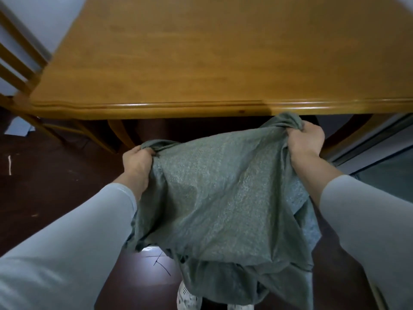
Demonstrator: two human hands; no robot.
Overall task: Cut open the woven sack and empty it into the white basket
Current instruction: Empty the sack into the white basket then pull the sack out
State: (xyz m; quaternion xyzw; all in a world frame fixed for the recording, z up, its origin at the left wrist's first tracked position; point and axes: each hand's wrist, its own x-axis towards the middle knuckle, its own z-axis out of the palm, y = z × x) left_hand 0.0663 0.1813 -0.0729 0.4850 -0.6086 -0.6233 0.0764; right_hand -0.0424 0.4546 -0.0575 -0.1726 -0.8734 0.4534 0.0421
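Note:
A grey-green woven sack (223, 198) hangs in front of me, below the table's near edge. My left hand (137, 163) grips a bunched corner at its upper left. My right hand (305, 139) grips the bunched corner at its upper right. The sack's lower end droops over the white basket (186, 297), of which only a perforated piece of rim shows at the bottom centre. What is inside the sack and the basket is hidden by the cloth.
A wooden table (223, 63) fills the upper view, its moulded edge just beyond my hands. A wooden chair (20, 70) stands at the left. The floor (55, 175) is dark brown. A glass door frame (380, 148) runs along the right.

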